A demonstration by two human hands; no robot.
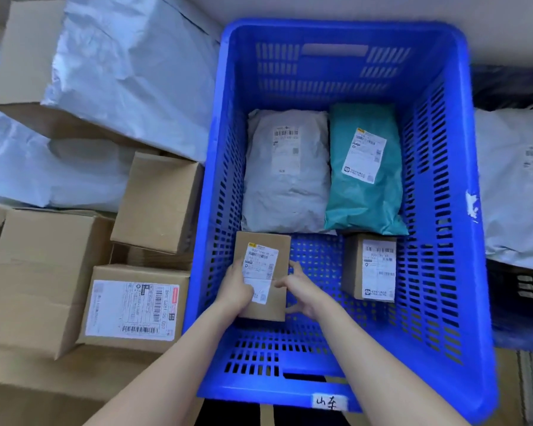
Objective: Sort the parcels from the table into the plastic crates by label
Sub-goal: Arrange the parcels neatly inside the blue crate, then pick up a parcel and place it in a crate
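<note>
A bright blue slotted crate [462, 210] fills the centre; inside lie a pale grey bag [286, 192], a teal bag [363, 207] and brown boxes with white labels.

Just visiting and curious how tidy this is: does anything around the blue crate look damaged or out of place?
Only one thing: the blue crate has a white scuffed patch on its right rim, like scraped plastic or torn sticker residue. The parcels inside all show labels up.

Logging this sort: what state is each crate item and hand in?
Crate: four parcels inside.
Held box: label up, in crate.
Other box: free, label up.
Grey mailer: flat, label up.
Teal mailer: flat, label up.
Left hand: grips held box.
Right hand: grips held box.
</note>
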